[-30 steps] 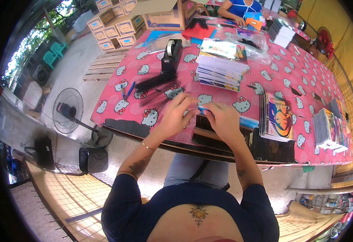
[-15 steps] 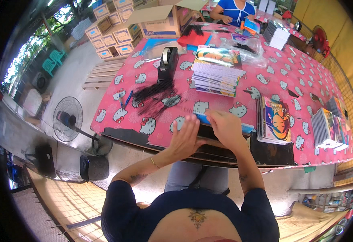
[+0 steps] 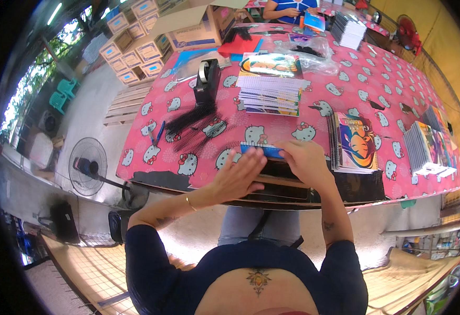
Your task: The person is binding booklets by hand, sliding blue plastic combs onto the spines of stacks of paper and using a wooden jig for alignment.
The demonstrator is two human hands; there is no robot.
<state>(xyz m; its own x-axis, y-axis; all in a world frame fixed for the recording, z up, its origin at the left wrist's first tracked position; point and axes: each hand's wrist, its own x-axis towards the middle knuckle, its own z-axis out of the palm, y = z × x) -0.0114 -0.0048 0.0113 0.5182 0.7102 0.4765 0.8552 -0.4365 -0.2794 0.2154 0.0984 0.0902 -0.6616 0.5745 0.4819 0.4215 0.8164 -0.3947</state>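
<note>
Left hand [image 3: 239, 178]: laid flat, open, on the dark booklet [image 3: 280, 176] at the table's near edge.
Right hand [image 3: 303, 160]: fingers closed on the booklet's blue strip [image 3: 261, 150].
Progress: judged unfinished; loose black combs [image 3: 196, 123] are left unused.

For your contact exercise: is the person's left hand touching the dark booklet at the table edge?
Touching. The head view shows the left hand lying flat on the dark booklet, fingers spread over its cover with no gap, beside the right hand.
</note>
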